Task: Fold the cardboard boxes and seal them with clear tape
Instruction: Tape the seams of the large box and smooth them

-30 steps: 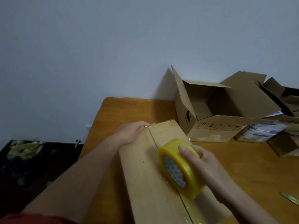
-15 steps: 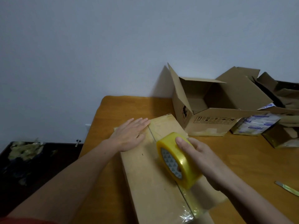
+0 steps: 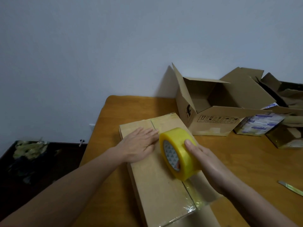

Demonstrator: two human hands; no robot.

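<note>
On the wooden worktop (image 3: 246, 161) a long closed box (image 3: 154, 190) lies lengthwise in front of the person, its two top flaps meeting at a centre seam. A glossy tape strip (image 3: 193, 192) covers the near part of that seam, up to where the yellow-tinted tape roll (image 3: 180, 154) stands on edge. The right hand (image 3: 208, 164) grips the roll, thumb over its outer band. The left hand (image 3: 139, 147) lies flat, fingers straight and together, pressing the left flap just beside the seam.

By my reading this box is folded and roughly half sealed: the far stretch of seam has yet to be covered, and the tape must then be cut. Behind it an open box (image 3: 213, 122) stands with flaps up, apparently untaped on top, and a heap of loose cardboard (image 3: 246, 86) sits further right.

Most of the right hand's fingers are hidden behind the roll. The closed box's near end runs off the bottom edge, so how the tape starts there is unclear. The heap is cut off at the right, and I cannot count the boxes in it. A thin shiny strip (image 3: 290, 187) near the right edge may be a blade; I cannot tell.
</note>
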